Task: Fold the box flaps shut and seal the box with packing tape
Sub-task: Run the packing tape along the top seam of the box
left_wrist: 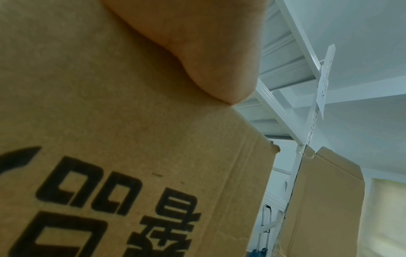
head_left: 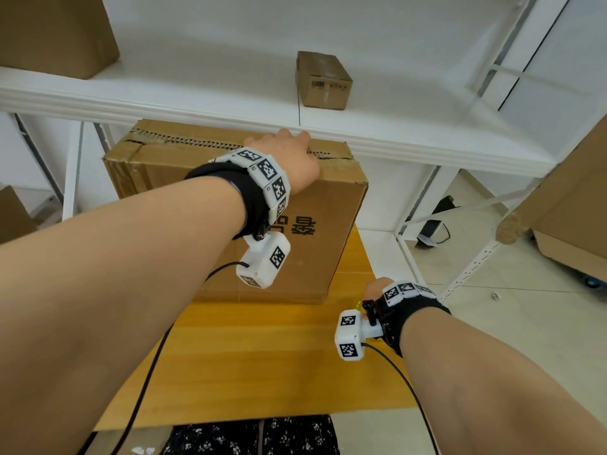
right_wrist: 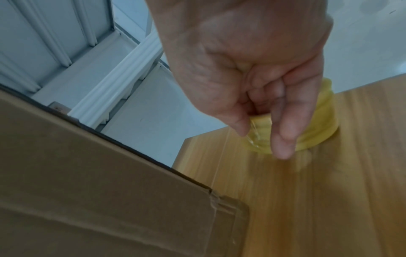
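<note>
A big brown cardboard box with black print stands on the wooden table, its top flaps folded down and partly tucked under a white shelf. My left hand rests on the box's top near its right end; the heel of the palm lies on the top front edge, and the fingers are hidden. At the table's right edge my right hand grips a yellow tape roll, fingers hooked into its core and thumb outside. The roll sits on the table, just right of the box.
The white shelf's edge juts over the back of the box. On the shelf stand a small taped carton and a larger carton at the far left. Another big carton stands on the floor to the right. Wrist-camera cables trail over the table.
</note>
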Available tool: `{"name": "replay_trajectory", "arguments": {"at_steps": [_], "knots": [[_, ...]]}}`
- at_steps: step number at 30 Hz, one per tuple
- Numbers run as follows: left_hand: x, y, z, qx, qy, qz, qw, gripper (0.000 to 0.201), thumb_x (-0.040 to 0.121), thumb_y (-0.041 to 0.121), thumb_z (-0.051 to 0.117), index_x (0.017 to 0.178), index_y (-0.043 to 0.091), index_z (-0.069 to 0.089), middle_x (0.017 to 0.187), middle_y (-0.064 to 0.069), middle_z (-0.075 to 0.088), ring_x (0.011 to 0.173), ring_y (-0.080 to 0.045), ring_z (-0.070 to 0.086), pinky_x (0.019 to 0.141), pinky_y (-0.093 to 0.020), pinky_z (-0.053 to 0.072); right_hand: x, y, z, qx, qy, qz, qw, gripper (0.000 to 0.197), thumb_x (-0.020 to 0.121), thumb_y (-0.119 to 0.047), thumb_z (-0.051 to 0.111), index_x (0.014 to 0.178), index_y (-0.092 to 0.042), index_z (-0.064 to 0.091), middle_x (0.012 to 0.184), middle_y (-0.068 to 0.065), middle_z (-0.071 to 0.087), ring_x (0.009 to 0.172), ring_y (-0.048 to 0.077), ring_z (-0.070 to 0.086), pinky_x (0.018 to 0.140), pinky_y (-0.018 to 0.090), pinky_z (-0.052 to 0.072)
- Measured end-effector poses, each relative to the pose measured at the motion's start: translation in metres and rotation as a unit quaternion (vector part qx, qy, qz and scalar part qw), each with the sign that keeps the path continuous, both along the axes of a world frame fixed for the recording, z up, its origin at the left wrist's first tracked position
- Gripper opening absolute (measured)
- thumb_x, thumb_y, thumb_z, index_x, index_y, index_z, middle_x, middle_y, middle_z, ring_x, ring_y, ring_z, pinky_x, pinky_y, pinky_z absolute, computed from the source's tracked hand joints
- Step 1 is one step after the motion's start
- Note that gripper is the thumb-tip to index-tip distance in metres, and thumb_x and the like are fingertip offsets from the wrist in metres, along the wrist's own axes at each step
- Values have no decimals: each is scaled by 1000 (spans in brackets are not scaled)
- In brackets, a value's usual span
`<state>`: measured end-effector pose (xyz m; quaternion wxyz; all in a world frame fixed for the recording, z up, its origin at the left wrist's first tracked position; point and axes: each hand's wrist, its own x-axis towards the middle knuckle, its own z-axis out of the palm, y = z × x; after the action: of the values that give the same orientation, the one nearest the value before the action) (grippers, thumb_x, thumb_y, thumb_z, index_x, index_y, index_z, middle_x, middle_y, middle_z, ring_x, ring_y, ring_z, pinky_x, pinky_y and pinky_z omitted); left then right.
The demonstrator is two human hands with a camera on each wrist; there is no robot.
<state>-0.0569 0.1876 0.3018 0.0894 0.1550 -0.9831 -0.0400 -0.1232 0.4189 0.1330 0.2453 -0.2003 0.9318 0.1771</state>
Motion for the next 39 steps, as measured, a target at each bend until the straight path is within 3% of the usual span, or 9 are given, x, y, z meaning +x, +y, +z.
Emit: {"name": "replay_trajectory", "arguments": {"at_steps": [6,9,12,14,18,23,29,35,39], "knots": [[3,1,1,12,-5,-5,1000,46,92,42,29,132,24,44,127,-7,53,111,-30,53,98,-52,39,-37,10,2,-48,35,-40,997,18,83,-38,67,84,-21,61,82,3,64,75,26,64,83,43,60],[5,2,2,11,-8,-5,1000,45,93,41,28,131,23,43,127,-8,53,111,-30,53,98,-53,39,-22,1,43,-124,56,-78,988,39,91,-37,65,119,-9,61,111,14,65,92,27,62,89,42,57],[7,2,2,16,-13,-7,1000,47,92,41,28,134,24,42,131,-8,51,115,-31,52,99,-53,38,-19,-14,86,-246,132,-132,951,21,92,-29,69,92,-11,59,113,12,66,92,27,60,81,36,50],[8,3,2,23,-17,-8,1000,50,91,41,28,136,26,41,137,-7,49,120,-31,50,102,-54,35,-15,-26,113,-386,177,-194,884,17,98,-26,62,105,-11,63,112,9,66,97,26,64,82,34,48],[11,4,3,29,-18,-15,999,50,92,41,29,139,28,39,140,-6,47,125,-31,47,105,-55,32,-1,-45,160,-675,206,-281,650,57,100,-26,42,156,-21,33,102,-4,64,90,22,66,69,22,42],[15,4,3,40,-9,-17,999,51,90,42,31,139,31,40,141,-5,48,127,-29,46,107,-55,29,20,-83,198,-714,204,-131,657,40,102,-44,46,135,-23,54,88,-13,62,75,6,59,63,26,44],[20,2,8,44,-23,-8,999,50,97,46,30,143,31,40,148,-5,42,134,-30,40,109,-53,25,32,-125,211,-726,81,-68,680,20,99,-18,50,89,-36,47,95,-4,62,91,26,72,83,48,61],[24,-8,8,47,-23,-49,997,48,100,50,30,143,33,41,146,0,46,133,-26,43,109,-52,28,23,-131,186,-717,64,-89,688,10,99,-25,50,108,-26,51,106,3,66,95,26,70,88,50,59],[27,-23,9,30,-25,-48,998,49,99,53,31,140,31,46,140,-3,52,125,-27,50,106,-48,36,25,-132,185,-721,61,-99,683,14,104,-20,48,118,-21,49,117,6,64,95,22,71,82,35,61]]}}
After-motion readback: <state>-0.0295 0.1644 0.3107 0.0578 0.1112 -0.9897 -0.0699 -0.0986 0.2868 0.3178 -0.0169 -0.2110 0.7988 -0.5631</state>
